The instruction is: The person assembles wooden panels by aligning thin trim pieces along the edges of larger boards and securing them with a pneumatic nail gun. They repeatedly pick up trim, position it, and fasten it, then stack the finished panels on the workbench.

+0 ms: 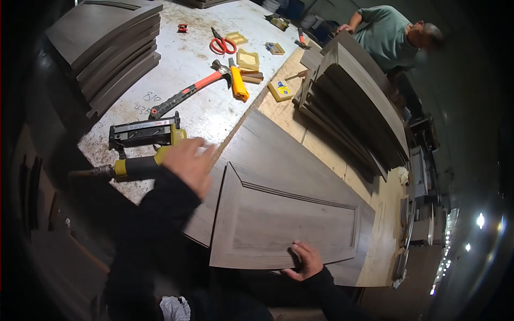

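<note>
Gripping: right hand (305, 262) pinches panel (278, 224) at near edge.
Left hand (188, 163): blurred over nailer (142, 134); grip unclear.
Panel: stiff, flat, likely light; smooth, hold by edges.

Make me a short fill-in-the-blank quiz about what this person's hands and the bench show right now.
1. The left hand reaches toward the yellow and black ____ gun.
2. The right hand grips the near edge of a grey ____.
3. The hammer on the bench has an orange and ____ handle.
4. The scissors have ____ handles.

Missing words: nail; panel; black; red
</note>
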Demonstrator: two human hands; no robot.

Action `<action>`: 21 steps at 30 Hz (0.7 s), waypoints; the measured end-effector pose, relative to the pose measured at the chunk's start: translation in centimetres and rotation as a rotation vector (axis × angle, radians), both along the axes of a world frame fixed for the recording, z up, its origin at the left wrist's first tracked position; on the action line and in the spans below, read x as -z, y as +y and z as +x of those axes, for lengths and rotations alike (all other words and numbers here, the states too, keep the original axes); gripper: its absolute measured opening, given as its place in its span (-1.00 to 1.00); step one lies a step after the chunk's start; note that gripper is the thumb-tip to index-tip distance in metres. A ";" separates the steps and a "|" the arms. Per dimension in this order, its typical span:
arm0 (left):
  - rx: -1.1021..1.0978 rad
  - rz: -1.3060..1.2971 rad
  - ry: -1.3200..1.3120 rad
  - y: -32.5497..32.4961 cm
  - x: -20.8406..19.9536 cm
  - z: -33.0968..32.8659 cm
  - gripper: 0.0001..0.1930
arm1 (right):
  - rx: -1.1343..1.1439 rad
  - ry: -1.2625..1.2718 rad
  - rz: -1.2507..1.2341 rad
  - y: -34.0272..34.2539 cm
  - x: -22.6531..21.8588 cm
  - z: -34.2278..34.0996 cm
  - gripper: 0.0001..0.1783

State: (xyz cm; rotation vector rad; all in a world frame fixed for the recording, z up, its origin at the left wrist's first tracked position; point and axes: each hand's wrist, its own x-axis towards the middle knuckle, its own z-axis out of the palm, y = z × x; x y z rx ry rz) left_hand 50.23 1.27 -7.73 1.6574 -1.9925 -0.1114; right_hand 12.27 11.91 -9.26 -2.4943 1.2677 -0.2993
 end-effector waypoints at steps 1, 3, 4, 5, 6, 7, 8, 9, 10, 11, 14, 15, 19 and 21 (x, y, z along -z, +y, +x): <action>0.025 0.036 0.064 -0.8 -0.2 -1.0 -0.55 | -0.017 0.014 -0.033 -0.3 -0.2 -0.7 -0.20; 0.032 0.153 0.067 -3.1 1.3 -3.5 -0.63 | -0.028 0.056 -0.087 -0.7 -0.4 -1.9 -0.18; 0.008 0.242 -0.002 -3.9 2.2 -4.5 -0.67 | -0.026 0.079 -0.100 -0.7 -0.4 -2.6 -0.16; 0.002 0.164 -0.039 -3.9 3.0 -4.8 -0.76 | -0.032 0.100 -0.116 -0.8 -0.5 -3.2 -0.15; 0.011 0.156 -0.012 -3.6 3.6 -5.5 -0.78 | -0.019 0.097 -0.105 -0.6 -0.4 -4.0 -0.14; 0.012 0.147 0.015 -2.9 4.0 -5.7 -0.80 | -0.014 0.093 -0.096 -0.7 -0.4 -4.4 -0.13; 0.004 0.137 0.044 -2.0 4.3 -5.6 -0.81 | -0.018 0.088 -0.087 -0.9 -0.4 -4.9 -0.13; 0.008 0.049 0.112 -0.4 4.7 -5.7 -0.82 | -0.029 0.093 -0.081 -0.9 -0.1 -6.0 -0.10; -0.007 0.035 0.123 1.4 4.6 -5.7 -0.81 | -0.038 0.088 -0.073 -1.0 0.0 -7.1 -0.10; -0.025 0.020 0.134 3.6 4.5 -5.9 -0.81 | -0.051 0.083 -0.064 -1.1 0.0 -8.2 -0.09; -0.130 0.076 0.205 10.5 3.7 -7.1 -0.76 | -0.018 0.156 -0.015 -1.4 0.4 -12.7 -0.06; -0.185 0.065 0.247 12.9 4.1 -8.0 -0.74 | -0.008 0.147 -0.033 -2.0 0.9 -14.2 -0.07; -0.385 0.075 0.782 21.3 6.3 -14.3 -0.69 | 0.118 0.240 -0.067 -2.7 -0.8 -14.7 -0.30; -0.428 0.028 0.948 23.7 7.4 -17.3 -0.66 | 0.099 0.191 -0.115 -2.3 -2.5 -11.9 -0.30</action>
